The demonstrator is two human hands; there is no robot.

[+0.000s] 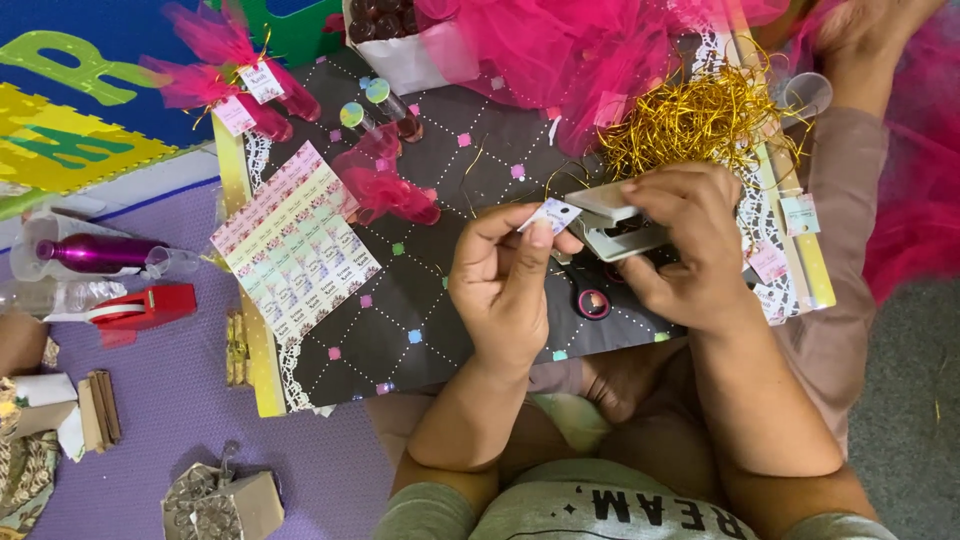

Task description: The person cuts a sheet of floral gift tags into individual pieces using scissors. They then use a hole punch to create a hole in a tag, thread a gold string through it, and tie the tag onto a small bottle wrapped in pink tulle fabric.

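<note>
Dark dotted board with lace-trimmed edges. Sticker sheet lies at its left edge; pink tulle bundles and capped tubes near the far edge; gold wire tangle toward the far right corner; small pink round piece near the middle.
</note>
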